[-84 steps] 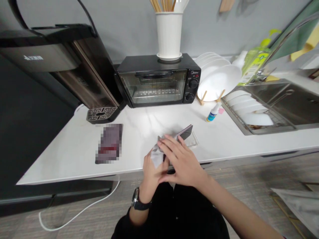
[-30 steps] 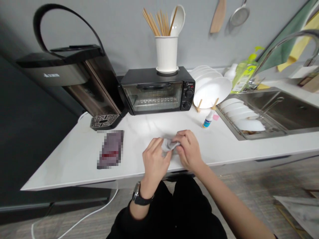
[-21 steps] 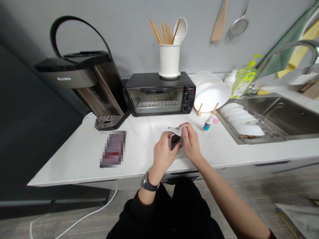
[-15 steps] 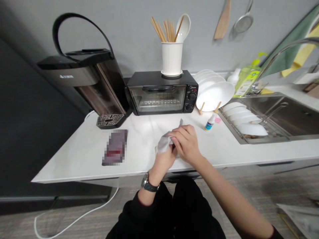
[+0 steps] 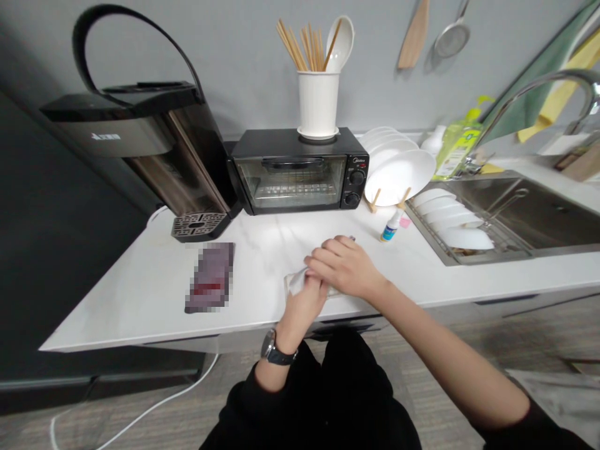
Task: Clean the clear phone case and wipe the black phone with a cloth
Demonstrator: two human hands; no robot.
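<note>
My left hand [image 5: 307, 301], with a watch on its wrist, is closed on a pale grey cloth [image 5: 298, 281] near the counter's front edge. Over its fingertips lies my right hand [image 5: 344, 265], its fingers curled together; what they grip is hidden beneath them. A small dark tip shows just past the right knuckles. Under the hands, the edge of a flat, clear-looking object [image 5: 287, 289] rests on the white counter [image 5: 262, 250]. A small spray bottle [image 5: 390, 226] with a blue label stands to the right of my hands.
Behind the hands is a black toaster oven [image 5: 295, 181] bearing a white cup [image 5: 319, 103] of chopsticks. A water dispenser [image 5: 187, 169] and a blurred purple item [image 5: 210, 275] are on the left. White plates [image 5: 398, 175] and a sink [image 5: 553, 212] are on the right.
My right hand has moved over my left fingers and covers more of them. Less of the cloth shows, and both hands sit lower over the flat object. The view has shifted slightly.
</note>
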